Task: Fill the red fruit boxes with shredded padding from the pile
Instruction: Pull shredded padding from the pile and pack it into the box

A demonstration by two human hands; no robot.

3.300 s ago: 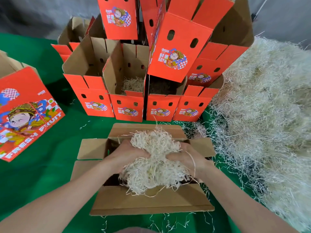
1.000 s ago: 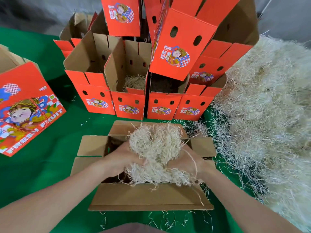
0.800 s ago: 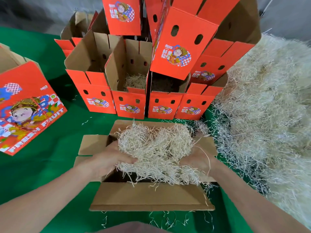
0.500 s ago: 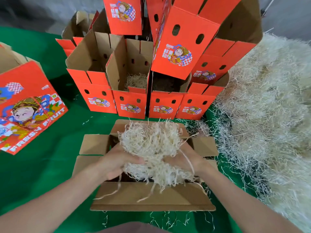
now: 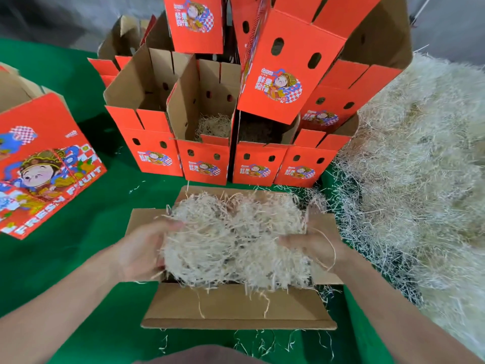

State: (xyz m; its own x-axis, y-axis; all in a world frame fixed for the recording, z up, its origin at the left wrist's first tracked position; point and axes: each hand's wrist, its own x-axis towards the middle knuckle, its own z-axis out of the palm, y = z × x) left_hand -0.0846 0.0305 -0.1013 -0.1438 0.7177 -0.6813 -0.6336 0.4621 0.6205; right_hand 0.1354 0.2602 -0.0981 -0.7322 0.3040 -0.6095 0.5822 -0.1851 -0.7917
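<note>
Pale shredded padding (image 5: 233, 240) now spans the open box (image 5: 236, 306) more widely. The left hand (image 5: 139, 253) and right hand (image 5: 312, 245), each gripping an end with curled fingers, have pulled apart, so it is probably being spread to fill the box.

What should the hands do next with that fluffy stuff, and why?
Probably press the wad of padding down into the open box. The left hand and right hand hold its sides, and it bulges above the opening, with strands trailing over the near flap.
</note>
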